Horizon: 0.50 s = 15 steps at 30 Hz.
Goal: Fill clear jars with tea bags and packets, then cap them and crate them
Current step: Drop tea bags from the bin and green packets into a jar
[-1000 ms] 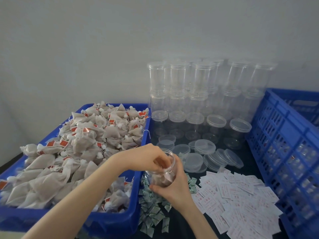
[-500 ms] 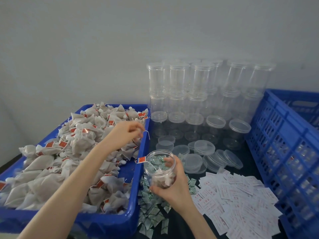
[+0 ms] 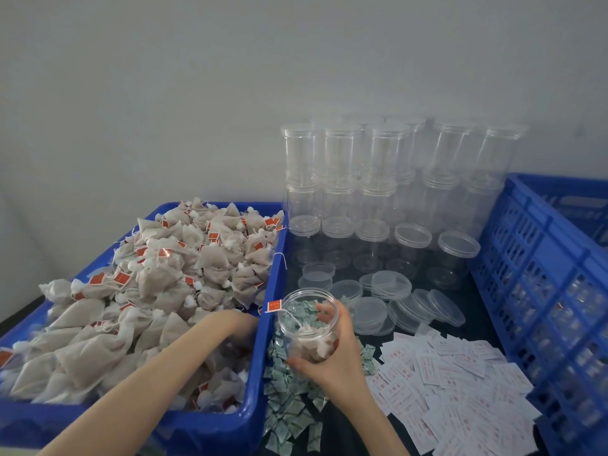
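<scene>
Dark worktop [image 3: 473, 301] against a plain pale grey wall [image 3: 197, 93]. At left edge, blue bin [image 3: 266, 324] heaped with pyramid tea bags [image 3: 184, 268] bearing red tags. At back, stacked clear jars [image 3: 388, 166], capped and uncapped; before them, loose clear lids [image 3: 391, 287] overlapping. At right edge, blue slatted crate [image 3: 539, 291], contents blurred through the slats. Toward front edge, white printed packets [image 3: 460, 386] spread flat; beside the bin, small green packets [image 3: 289, 406] in a scatter. Open jar [image 3: 307, 324] tilted, just beside the bin's right wall, over the green packets, holding a few tea bags; one red tag [image 3: 274, 306] hanging outside its rim on a string. Right hand [image 3: 332, 360] wrapped round the jar from below and behind, thumb low on the front, fingers seen through the plastic. Left hand [image 3: 241, 327] down in the bin's near right corner among tea bags; fingers buried, grip impossible to make out. Both forearms cut off by the frame's lower edge.
</scene>
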Tool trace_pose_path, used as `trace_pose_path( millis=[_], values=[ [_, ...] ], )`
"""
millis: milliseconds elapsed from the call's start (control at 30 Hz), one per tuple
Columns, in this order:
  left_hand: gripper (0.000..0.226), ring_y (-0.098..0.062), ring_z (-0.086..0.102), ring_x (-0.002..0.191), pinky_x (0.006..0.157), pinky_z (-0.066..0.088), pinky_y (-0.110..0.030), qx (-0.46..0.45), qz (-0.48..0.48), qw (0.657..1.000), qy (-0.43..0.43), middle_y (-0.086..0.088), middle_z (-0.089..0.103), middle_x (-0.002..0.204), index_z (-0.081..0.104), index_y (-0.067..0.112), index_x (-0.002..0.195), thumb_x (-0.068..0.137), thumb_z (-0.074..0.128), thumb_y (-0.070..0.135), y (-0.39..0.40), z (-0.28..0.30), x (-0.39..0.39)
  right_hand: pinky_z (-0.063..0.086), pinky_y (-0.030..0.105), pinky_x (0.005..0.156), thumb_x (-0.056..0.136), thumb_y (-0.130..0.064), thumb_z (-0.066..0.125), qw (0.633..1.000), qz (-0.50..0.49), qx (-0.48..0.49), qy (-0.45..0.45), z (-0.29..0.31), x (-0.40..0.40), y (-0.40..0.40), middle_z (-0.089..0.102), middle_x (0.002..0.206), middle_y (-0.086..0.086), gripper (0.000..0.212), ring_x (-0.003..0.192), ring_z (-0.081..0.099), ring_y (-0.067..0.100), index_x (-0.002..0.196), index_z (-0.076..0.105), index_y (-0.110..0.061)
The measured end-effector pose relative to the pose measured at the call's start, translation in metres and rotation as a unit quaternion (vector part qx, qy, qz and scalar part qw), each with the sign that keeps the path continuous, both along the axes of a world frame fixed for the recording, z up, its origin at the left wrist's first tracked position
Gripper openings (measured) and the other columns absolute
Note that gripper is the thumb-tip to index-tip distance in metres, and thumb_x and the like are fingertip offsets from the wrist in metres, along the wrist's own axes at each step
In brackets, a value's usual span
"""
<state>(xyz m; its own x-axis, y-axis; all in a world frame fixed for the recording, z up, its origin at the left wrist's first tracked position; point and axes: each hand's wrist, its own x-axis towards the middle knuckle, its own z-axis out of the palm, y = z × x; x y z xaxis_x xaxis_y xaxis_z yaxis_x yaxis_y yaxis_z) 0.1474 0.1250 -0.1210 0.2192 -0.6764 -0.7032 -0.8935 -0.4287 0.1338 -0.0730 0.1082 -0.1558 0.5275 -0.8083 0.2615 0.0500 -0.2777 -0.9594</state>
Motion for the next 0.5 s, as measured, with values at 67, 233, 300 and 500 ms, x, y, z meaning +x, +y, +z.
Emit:
trace_pose_path(
  millis=[67,233,300,500],
  values=[
    [0.021,-0.021,0.058,0.094,0.082,0.050,-0.031,0.027,-0.025,0.999,0.034,-0.007,0.060,0.108,0.056,0.012,0.113,0.092,0.056,0.013,0.000,0.005,0.003,0.052,0.021,0.089,0.053,-0.026,0.090,1.000,0.001,0.001,0.002,-0.001,-0.001,0.000,0.053,0.120,-0.029,0.090,0.114,0.058,0.005,0.128,0.043,-0.041],
    [0.043,-0.022,0.059,0.113,0.095,0.050,-0.034,0.012,-0.073,0.997,0.018,-0.007,0.061,0.125,0.055,0.013,0.128,0.086,0.066,0.014,0.004,0.004,0.007,0.052,0.021,0.090,0.053,-0.025,0.091,1.000,0.000,0.004,-0.002,-0.003,-0.001,0.000,0.054,0.124,-0.024,0.090,0.116,0.058,0.005,0.128,0.044,-0.043],
    [0.041,-0.022,0.062,0.106,0.089,0.051,-0.033,-0.031,-0.076,0.997,0.011,-0.009,0.063,0.122,0.056,0.012,0.125,0.086,0.066,0.013,0.004,0.004,0.009,0.053,0.023,0.091,0.053,-0.026,0.092,1.000,-0.001,0.003,-0.003,-0.004,-0.002,0.000,0.054,0.123,-0.025,0.089,0.116,0.059,0.007,0.126,0.044,-0.046],
    [0.014,-0.012,0.059,0.081,0.065,0.049,-0.022,-0.145,-0.061,0.987,-0.029,0.001,0.064,0.102,0.058,0.021,0.102,0.089,0.059,0.017,0.014,0.029,0.020,0.056,0.038,0.093,0.053,-0.027,0.093,1.000,-0.007,0.011,-0.001,-0.007,-0.003,-0.004,0.055,0.123,-0.024,0.088,0.114,0.061,0.014,0.125,0.045,-0.045]
  ],
)
